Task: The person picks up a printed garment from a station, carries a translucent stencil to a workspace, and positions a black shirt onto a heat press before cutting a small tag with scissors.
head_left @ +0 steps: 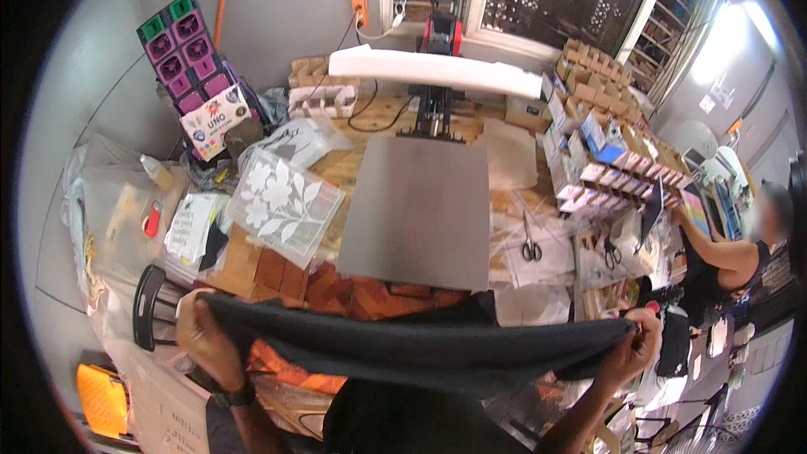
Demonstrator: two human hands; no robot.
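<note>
A black cloth [403, 345] is stretched sideways between my two hands, held in front of my body. My left hand [208, 340] is closed on its left end. At the right end, my right hand [639, 343] pinches a corner of it. Folds hide the cloth's full shape, so I cannot tell which garment it may be. Just beyond it lies the flat grey lower plate [416, 210] of a heat press. The press's upper part, with a white cover [437, 70], stands raised at the back.
A clear sheet with white flower shapes [282, 202] lies left of the plate. Scissors [530, 240] rest on the right. Cardboard boxes [601, 151] are stacked at the back right. A yellow-orange chair [102, 399] stands at lower left. Another person [730, 265] works at the far right.
</note>
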